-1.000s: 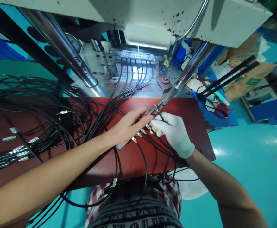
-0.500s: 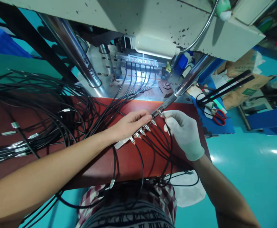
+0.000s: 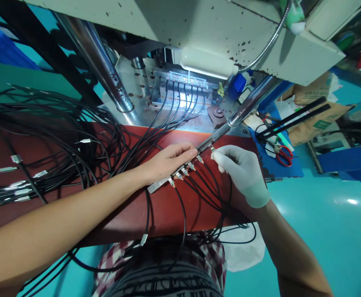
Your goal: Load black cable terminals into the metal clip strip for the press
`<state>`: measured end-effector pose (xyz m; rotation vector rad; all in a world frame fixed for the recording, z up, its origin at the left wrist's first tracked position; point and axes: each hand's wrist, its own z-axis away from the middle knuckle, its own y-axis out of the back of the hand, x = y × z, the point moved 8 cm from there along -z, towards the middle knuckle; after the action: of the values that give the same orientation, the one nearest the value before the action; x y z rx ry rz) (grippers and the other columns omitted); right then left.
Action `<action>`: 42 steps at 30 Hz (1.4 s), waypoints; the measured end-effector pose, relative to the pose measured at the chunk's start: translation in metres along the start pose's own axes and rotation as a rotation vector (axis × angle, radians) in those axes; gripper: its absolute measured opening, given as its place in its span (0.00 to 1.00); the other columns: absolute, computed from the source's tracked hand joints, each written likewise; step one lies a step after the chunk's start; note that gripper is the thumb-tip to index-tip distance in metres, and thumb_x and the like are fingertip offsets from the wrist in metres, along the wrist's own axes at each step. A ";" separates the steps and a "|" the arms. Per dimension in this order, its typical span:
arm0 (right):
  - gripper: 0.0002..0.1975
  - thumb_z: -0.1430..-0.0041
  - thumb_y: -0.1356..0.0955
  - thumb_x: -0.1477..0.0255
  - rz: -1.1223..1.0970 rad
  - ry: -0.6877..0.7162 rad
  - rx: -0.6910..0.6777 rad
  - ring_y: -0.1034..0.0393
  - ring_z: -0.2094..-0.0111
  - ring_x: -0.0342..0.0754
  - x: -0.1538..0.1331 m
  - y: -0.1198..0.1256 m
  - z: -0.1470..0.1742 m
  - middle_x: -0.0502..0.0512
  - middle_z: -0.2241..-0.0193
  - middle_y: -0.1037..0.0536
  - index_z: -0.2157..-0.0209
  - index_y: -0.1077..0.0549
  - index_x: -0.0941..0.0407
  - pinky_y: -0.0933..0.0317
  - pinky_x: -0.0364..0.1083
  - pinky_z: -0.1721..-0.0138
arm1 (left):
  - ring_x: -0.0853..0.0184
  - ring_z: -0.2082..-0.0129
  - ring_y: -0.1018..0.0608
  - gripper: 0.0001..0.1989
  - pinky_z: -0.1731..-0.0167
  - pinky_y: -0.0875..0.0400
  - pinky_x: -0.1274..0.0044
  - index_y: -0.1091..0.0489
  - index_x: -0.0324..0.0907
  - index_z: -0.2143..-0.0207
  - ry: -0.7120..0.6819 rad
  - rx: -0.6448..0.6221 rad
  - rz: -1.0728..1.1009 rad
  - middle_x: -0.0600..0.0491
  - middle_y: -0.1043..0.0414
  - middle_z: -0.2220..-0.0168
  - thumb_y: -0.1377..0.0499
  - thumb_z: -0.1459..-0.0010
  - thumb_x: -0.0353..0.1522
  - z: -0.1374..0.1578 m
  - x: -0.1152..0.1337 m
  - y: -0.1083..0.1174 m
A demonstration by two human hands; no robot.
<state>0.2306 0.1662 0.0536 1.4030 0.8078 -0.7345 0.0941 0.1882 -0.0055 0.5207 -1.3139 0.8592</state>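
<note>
My bare left hand (image 3: 177, 161) is closed around a long metal bar (image 3: 213, 138) that lies slanted over the red mat, thumb on top. Along the bar's near edge sit several small metal connectors (image 3: 190, 166) with black cables trailing toward me. My right hand (image 3: 240, 169), in a white glove, pinches a cable end by its metal connector (image 3: 212, 147) at the bar's upper part. The glove's fingertips hide part of that cable.
Behind the mat (image 3: 164, 218) stands a press with steel posts (image 3: 251, 101) and a lit fixture (image 3: 183, 95) holding several cable ends. A heap of black cables (image 3: 59, 123) covers the left side. Red-handled scissors (image 3: 284, 156) lie on a blue surface at right.
The connector in my right hand has turned and now meets the bar's edge, in line with the others. My left hand keeps its place on the bar. The view has shifted slightly.
</note>
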 end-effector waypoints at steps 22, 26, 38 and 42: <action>0.09 0.50 0.37 0.78 -0.390 -0.128 0.044 0.44 0.80 0.38 0.022 -0.025 -0.003 0.44 0.85 0.36 0.83 0.35 0.58 0.51 0.40 0.76 | 0.76 0.80 0.35 0.14 0.81 0.42 0.83 0.41 0.41 0.71 -0.025 -0.037 -0.025 0.60 0.42 0.77 0.48 0.37 0.41 0.000 0.000 -0.004; 0.11 0.50 0.37 0.78 -0.315 -0.088 0.032 0.44 0.78 0.38 0.022 -0.024 -0.006 0.44 0.83 0.35 0.84 0.37 0.57 0.49 0.40 0.75 | 0.74 0.78 0.38 0.15 0.79 0.44 0.82 0.42 0.41 0.74 -0.156 0.006 -0.204 0.60 0.45 0.77 0.48 0.38 0.40 -0.003 0.009 -0.001; 0.18 0.42 0.33 0.55 0.660 0.278 -0.019 0.36 0.77 0.43 -0.041 -0.048 0.052 0.50 0.80 0.28 0.75 0.26 0.55 0.53 0.45 0.72 | 0.73 0.76 0.39 0.15 0.76 0.44 0.80 0.41 0.40 0.74 -0.206 0.078 -0.304 0.59 0.46 0.77 0.48 0.39 0.40 -0.005 0.016 0.005; 0.14 0.38 0.36 0.67 0.599 0.117 -0.184 0.36 0.77 0.41 -0.035 -0.070 0.063 0.49 0.79 0.26 0.77 0.30 0.56 0.55 0.45 0.74 | 0.74 0.78 0.39 0.16 0.78 0.46 0.81 0.40 0.40 0.74 -0.203 0.065 -0.269 0.60 0.46 0.78 0.48 0.38 0.40 -0.002 0.017 0.005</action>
<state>0.1562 0.0988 0.0441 1.4256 0.4846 -0.1143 0.0917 0.1968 0.0095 0.8329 -1.3650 0.6390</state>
